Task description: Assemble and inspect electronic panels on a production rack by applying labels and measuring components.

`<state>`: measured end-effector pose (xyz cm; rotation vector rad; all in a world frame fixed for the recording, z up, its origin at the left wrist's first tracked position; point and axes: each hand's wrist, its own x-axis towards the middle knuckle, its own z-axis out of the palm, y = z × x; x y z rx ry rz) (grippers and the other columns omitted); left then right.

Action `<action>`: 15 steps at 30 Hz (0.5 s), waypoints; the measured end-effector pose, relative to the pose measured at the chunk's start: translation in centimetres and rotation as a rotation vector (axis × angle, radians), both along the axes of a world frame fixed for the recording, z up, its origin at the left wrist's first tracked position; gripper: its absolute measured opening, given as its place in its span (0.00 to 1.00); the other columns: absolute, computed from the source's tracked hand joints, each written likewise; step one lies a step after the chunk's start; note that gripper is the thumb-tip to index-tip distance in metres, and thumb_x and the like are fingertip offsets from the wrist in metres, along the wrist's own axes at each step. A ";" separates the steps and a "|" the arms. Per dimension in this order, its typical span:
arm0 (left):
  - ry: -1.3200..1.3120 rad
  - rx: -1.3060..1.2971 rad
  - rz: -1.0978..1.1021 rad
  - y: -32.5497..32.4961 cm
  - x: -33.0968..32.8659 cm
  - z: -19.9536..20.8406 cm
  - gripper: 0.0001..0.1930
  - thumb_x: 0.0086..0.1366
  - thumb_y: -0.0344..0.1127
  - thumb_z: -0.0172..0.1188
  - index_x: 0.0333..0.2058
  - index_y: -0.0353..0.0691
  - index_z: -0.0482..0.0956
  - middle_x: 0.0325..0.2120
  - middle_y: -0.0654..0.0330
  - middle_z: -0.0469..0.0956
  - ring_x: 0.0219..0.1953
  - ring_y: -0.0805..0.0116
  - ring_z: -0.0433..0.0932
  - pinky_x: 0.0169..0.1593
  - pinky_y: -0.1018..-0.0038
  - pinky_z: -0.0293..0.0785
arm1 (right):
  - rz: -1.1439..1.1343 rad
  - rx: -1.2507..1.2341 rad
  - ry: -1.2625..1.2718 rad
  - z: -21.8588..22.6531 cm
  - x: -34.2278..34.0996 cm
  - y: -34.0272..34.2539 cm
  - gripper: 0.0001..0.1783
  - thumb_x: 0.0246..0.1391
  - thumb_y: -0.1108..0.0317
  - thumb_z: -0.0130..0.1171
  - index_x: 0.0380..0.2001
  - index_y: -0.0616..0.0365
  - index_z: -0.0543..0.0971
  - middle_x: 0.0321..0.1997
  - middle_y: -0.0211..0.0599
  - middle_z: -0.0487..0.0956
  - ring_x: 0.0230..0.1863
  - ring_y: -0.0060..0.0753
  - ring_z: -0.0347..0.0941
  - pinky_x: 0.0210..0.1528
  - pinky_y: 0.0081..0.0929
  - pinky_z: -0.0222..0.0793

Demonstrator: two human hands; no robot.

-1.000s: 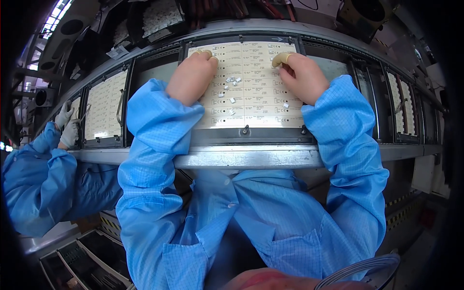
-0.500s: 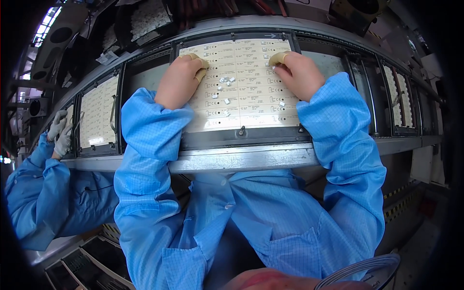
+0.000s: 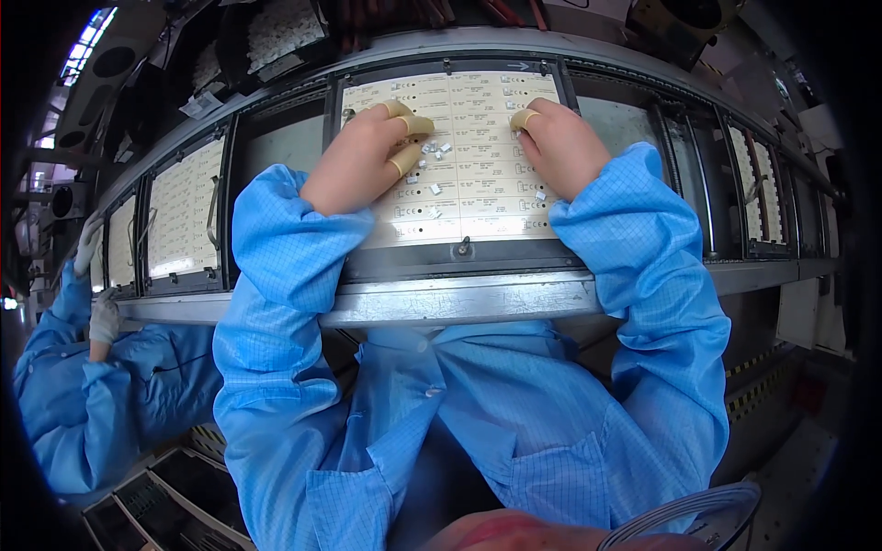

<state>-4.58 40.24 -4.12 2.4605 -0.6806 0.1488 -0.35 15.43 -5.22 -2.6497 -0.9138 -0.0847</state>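
Observation:
A cream printed circuit board panel [image 3: 478,202], divided into rows and columns of printed cells, lies in a black frame before me. My left hand [image 3: 367,151], with yellowish finger cots, is over its left half. The thumb and forefinger are apart, beside a loose cluster of small white block-shaped parts [image 3: 438,150], and nothing shows between them. My right hand [image 3: 562,145] is at the panel's right column, its cot-covered fingertips closed at the board on a small white part, mostly hidden. More white parts lie lower on the panel, and several sit along its upper right column.
A metal rail [image 3: 459,298] runs along the near edge. Framed panels stand further left [image 3: 184,211] and right [image 3: 758,184] on the line. Dark bins of white parts [image 3: 280,37] are at the back left. A co-worker's gloved hands [image 3: 103,317] are at far left.
My left hand has moved right toward the loose white parts, with thumb and forefinger spreading. My right hand has shifted slightly down the right column. The co-worker's hands have moved apart.

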 end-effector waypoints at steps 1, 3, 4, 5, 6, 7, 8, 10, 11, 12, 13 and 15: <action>0.005 0.012 -0.012 -0.1 0.1 -0.1 0.12 0.53 0.28 0.57 0.38 0.36 0.78 0.34 0.52 0.74 0.37 0.55 0.73 0.42 0.68 0.71 | -0.005 -0.002 0.000 0.0 0.0 0.0 0.07 0.50 0.74 0.53 0.33 0.63 0.77 0.34 0.42 0.73 0.38 0.46 0.71 0.42 0.34 0.69; -0.011 0.039 -0.003 0.0 0.0 -0.4 0.11 0.53 0.28 0.58 0.38 0.35 0.78 0.33 0.52 0.74 0.37 0.55 0.73 0.43 0.68 0.71 | 0.026 0.010 -0.032 0.0 0.1 0.0 0.07 0.50 0.74 0.53 0.33 0.63 0.77 0.34 0.42 0.73 0.38 0.46 0.71 0.43 0.34 0.69; -0.030 0.065 0.003 0.0 0.0 -0.6 0.11 0.53 0.28 0.58 0.37 0.35 0.78 0.33 0.52 0.75 0.37 0.55 0.73 0.43 0.68 0.71 | 0.029 0.010 -0.028 0.0 0.1 0.0 0.07 0.50 0.74 0.53 0.33 0.63 0.77 0.34 0.42 0.73 0.38 0.46 0.71 0.43 0.34 0.69; -0.027 0.065 0.004 -0.1 0.1 -0.6 0.11 0.53 0.28 0.58 0.37 0.35 0.78 0.33 0.52 0.75 0.37 0.55 0.73 0.43 0.68 0.71 | 0.031 -0.001 -0.036 0.1 0.2 0.0 0.07 0.50 0.74 0.53 0.33 0.63 0.77 0.34 0.42 0.73 0.38 0.46 0.71 0.43 0.34 0.69; 0.007 0.069 0.012 -0.3 0.2 -0.4 0.11 0.53 0.29 0.58 0.37 0.35 0.78 0.33 0.52 0.75 0.37 0.55 0.73 0.43 0.68 0.70 | 0.034 -0.011 -0.043 0.1 0.2 -0.1 0.07 0.50 0.74 0.53 0.33 0.63 0.77 0.34 0.42 0.73 0.38 0.46 0.71 0.43 0.34 0.69; 0.039 0.073 0.019 -0.5 0.1 -0.3 0.11 0.53 0.29 0.59 0.36 0.35 0.78 0.33 0.53 0.75 0.38 0.56 0.73 0.44 0.68 0.70 | 0.036 -0.012 -0.041 0.1 0.1 -0.2 0.07 0.50 0.74 0.53 0.33 0.63 0.77 0.34 0.42 0.73 0.38 0.46 0.71 0.43 0.34 0.69; 0.037 0.074 0.019 -0.7 0.2 -0.3 0.11 0.53 0.29 0.59 0.36 0.35 0.78 0.33 0.53 0.75 0.38 0.56 0.73 0.44 0.68 0.70 | 0.027 -0.006 -0.023 0.2 0.1 -0.2 0.07 0.50 0.74 0.53 0.33 0.63 0.77 0.34 0.42 0.73 0.38 0.46 0.71 0.43 0.34 0.69; 0.114 0.050 0.056 -0.9 0.2 -0.1 0.10 0.53 0.30 0.60 0.34 0.34 0.77 0.31 0.52 0.75 0.36 0.56 0.74 0.42 0.68 0.71 | 0.018 0.000 -0.007 0.5 0.1 -0.1 0.07 0.50 0.74 0.53 0.33 0.63 0.77 0.34 0.42 0.73 0.38 0.46 0.71 0.43 0.33 0.69; 0.114 0.049 0.053 -1.0 0.1 0.0 0.10 0.53 0.30 0.60 0.34 0.34 0.77 0.31 0.52 0.75 0.36 0.56 0.74 0.42 0.68 0.71 | 0.013 0.005 0.021 0.5 0.1 -0.2 0.07 0.50 0.74 0.53 0.33 0.63 0.77 0.34 0.42 0.73 0.38 0.45 0.72 0.43 0.33 0.69; 0.157 -0.016 0.093 -1.0 0.0 0.1 0.09 0.52 0.29 0.60 0.33 0.33 0.76 0.30 0.52 0.75 0.33 0.58 0.75 0.39 0.70 0.72 | 0.008 0.010 0.050 0.5 0.1 -0.2 0.07 0.50 0.74 0.53 0.33 0.63 0.77 0.35 0.42 0.73 0.38 0.45 0.72 0.43 0.33 0.69; 0.201 -0.082 0.132 -1.0 0.0 0.2 0.09 0.52 0.27 0.60 0.33 0.33 0.75 0.28 0.52 0.75 0.30 0.60 0.75 0.37 0.71 0.72 | 0.005 0.007 0.050 0.6 0.2 -0.3 0.07 0.50 0.74 0.53 0.33 0.63 0.77 0.35 0.42 0.73 0.38 0.45 0.72 0.43 0.33 0.69; 0.234 -0.111 0.166 -0.8 -0.2 0.8 0.09 0.51 0.26 0.59 0.32 0.32 0.75 0.27 0.53 0.75 0.28 0.63 0.75 0.34 0.73 0.72 | 0.002 0.043 0.071 0.7 0.0 -0.2 0.07 0.50 0.74 0.53 0.33 0.63 0.77 0.35 0.42 0.74 0.38 0.45 0.72 0.43 0.33 0.69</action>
